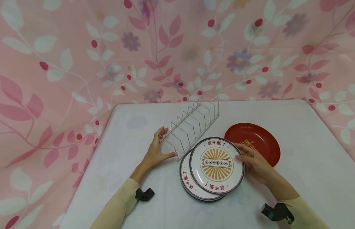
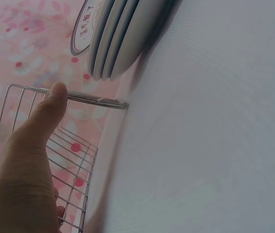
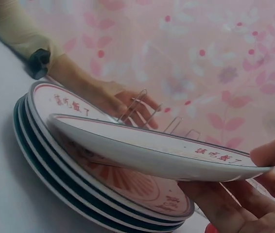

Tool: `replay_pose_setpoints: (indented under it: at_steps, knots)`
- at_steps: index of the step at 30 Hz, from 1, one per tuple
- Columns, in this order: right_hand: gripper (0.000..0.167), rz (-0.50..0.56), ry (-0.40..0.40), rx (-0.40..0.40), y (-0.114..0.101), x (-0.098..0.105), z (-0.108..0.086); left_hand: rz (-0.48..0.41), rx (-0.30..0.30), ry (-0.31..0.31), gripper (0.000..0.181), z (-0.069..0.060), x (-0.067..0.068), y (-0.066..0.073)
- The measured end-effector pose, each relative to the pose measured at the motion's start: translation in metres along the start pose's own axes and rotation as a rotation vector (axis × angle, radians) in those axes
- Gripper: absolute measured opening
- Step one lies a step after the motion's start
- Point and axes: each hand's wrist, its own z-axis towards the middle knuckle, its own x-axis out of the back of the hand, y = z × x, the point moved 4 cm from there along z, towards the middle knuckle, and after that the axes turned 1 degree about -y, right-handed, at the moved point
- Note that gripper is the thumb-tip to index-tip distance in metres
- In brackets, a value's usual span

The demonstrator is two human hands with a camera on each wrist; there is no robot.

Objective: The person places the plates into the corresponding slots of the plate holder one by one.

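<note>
Head view shows the left hand with thumb and fingers spread across the near end of a wire rack, gripping it; the rack stretches away beyond that hand, to its right. The right hand pinches the edge of a white plate, thumb above and fingers curled underneath. Left of the right hand, beneath that plate, sits a stack of similar plates. A red plate lies just beyond the right hand.
</note>
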Motion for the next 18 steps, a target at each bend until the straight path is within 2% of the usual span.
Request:
replay_pose_setpoints:
  at_steps: [3, 5, 8, 10, 15, 17, 18]
  knots:
    - [0.041, 0.031, -0.082, 0.053, -0.006, 0.0, -0.001, -0.008, -0.009, 0.0, 0.123, 0.001, 0.001, 0.001]
    - [0.042, 0.014, -0.105, 0.08, -0.011, 0.0, -0.002, -0.008, -0.015, 0.002, 0.124, 0.001, 0.001, 0.002]
    - [0.043, -0.051, -0.089, 0.12, -0.023, 0.001, -0.003, -0.003, -0.018, -0.002, 0.124, 0.001, 0.0, 0.002]
    - [0.043, -0.081, -0.067, 0.157, -0.033, 0.002, -0.003, -0.004, -0.018, -0.012, 0.122, 0.002, 0.001, 0.012]
    - [0.042, -0.055, -0.044, 0.242, -0.058, 0.004, -0.001, 0.021, -0.011, -0.03, 0.122, 0.0, 0.001, 0.012]
    - [0.041, -0.049, -0.037, 0.255, -0.065, 0.004, 0.001, 0.033, -0.012, -0.025, 0.125, -0.001, -0.001, 0.003]
    - [0.041, -0.049, -0.032, 0.263, -0.067, 0.005, 0.002, 0.037, -0.014, -0.022, 0.125, -0.001, -0.001, 0.004]
